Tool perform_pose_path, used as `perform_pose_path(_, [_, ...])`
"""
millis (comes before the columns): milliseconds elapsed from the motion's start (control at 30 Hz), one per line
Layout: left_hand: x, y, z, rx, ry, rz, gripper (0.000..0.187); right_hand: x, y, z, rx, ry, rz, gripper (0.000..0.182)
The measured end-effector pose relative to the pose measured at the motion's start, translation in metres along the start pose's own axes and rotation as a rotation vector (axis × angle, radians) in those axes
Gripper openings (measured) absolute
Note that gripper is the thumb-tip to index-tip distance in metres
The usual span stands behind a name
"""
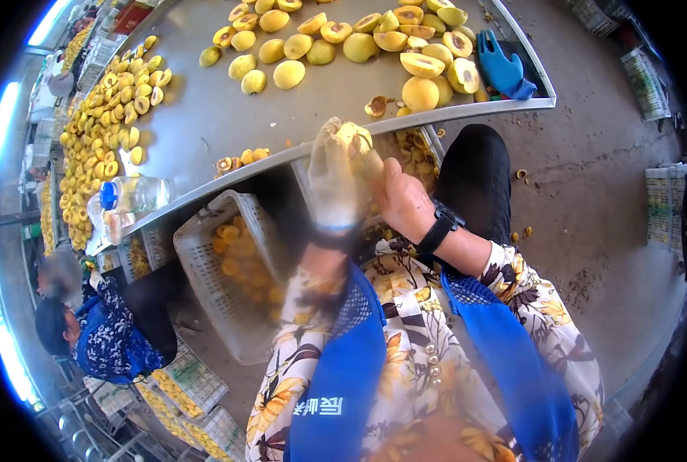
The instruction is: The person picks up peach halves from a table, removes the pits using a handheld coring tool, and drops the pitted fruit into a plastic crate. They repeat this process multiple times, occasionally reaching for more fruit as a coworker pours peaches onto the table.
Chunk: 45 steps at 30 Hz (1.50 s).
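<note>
My left hand (334, 177), in a pale glove, is wrapped round a yellow fruit (353, 138) just off the metal table's front edge. Bare and wearing a black watch (440, 225), my right hand (403, 199) is closed close to the fruit; what its fingers hold, if anything, is too blurred to make out. Many halved yellow fruits (361, 48) lie on the table (205, 115) beyond my hands, some with pits showing. A brown fruit piece (375, 106) lies by the table edge.
A white crate (197, 254) with fruit stands below the table at left. On the table are a blue glove (502, 68), a blue-capped bottle (139, 194) and a fruit pile (101, 123). A co-worker (112, 331) sits at lower left. Crates (663, 204) stand at right.
</note>
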State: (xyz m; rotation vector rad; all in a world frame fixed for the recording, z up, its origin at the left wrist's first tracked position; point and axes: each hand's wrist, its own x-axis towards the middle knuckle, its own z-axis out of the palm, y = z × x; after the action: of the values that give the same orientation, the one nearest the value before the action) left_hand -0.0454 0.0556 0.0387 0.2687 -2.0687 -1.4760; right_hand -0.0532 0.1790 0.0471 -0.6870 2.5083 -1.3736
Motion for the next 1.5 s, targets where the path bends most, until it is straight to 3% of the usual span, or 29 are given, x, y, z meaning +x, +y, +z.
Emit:
perform_pose_path(133, [0.000, -0.012, -0.002, 0.145, -0.011, 0.058, 0.037, 0.001, 0.000, 0.001, -0.025, -0.047, 0.011, 0.022])
perform_pose_path(300, [0.003, -0.016, -0.009, 0.049, -0.071, -0.091, 0.037, 0.001, -0.002, 0.000, -0.034, -0.109, 0.014, 0.023])
perform_pose_path(433, [0.006, -0.006, -0.007, 0.153, -0.012, 0.027, 0.037, 0.004, -0.006, 0.000, 0.032, -0.085, -0.014, 0.022])
perform_pose_path(500, [0.009, -0.009, -0.009, 0.038, -0.059, -0.059, 0.036, 0.006, -0.007, -0.002, 0.050, -0.094, -0.032, 0.021])
perform_pose_path(567, [0.016, -0.018, -0.015, -0.255, -0.150, -0.277, 0.036, 0.005, -0.007, -0.005, 0.047, -0.118, -0.054, 0.019])
perform_pose_path(600, [0.024, 0.000, -0.020, -0.598, -0.178, -0.624, 0.037, 0.006, -0.008, -0.004, 0.083, -0.179, 0.050, 0.020])
perform_pose_path(700, [0.029, -0.013, -0.026, -0.776, -0.261, -0.773, 0.039, 0.014, -0.010, 0.001, 0.191, -0.322, 0.281, 0.023])
perform_pose_path(733, [0.024, -0.023, -0.026, -0.433, -0.333, -0.334, 0.037, 0.015, -0.009, 0.004, 0.232, -0.343, 0.317, 0.024])
perform_pose_path(767, [0.019, -0.033, -0.027, -0.060, -0.238, 0.070, 0.035, 0.015, -0.009, 0.007, 0.268, -0.338, 0.315, 0.025])
perform_pose_path(867, [0.013, 0.005, -0.019, -0.735, 0.124, -0.663, 0.029, 0.008, -0.016, 0.016, 0.368, -0.306, 0.284, 0.026])
perform_pose_path(967, [0.012, -0.005, -0.023, -0.770, 0.104, -0.745, 0.025, 0.005, -0.036, 0.010, 0.451, -0.376, 0.412, 0.023])
perform_pose_path(1200, [0.006, -0.015, -0.017, -0.650, 0.074, -0.620, 0.025, 0.002, -0.031, 0.006, 0.679, -0.545, 0.588, 0.012])
perform_pose_path(1300, [0.007, -0.014, -0.023, -0.710, 0.027, -0.814, 0.028, 0.003, -0.019, 0.007, 1.007, -0.704, 0.681, 0.010])
perform_pose_path(1400, [0.010, -0.009, -0.034, -1.009, -0.013, -1.011, 0.020, 0.008, 0.003, 0.015, 1.310, -0.883, 0.647, 0.013])
perform_pose_path(1467, [0.001, -0.046, -0.037, -0.708, 0.072, -0.819, 0.029, 0.009, 0.006, 0.016, 1.448, -1.004, 0.542, 0.015])
perform_pose_path(1500, [-0.002, -0.054, -0.043, -0.531, 0.044, -0.660, 0.031, 0.008, 0.005, 0.017, 1.306, -0.942, 0.519, 0.015])
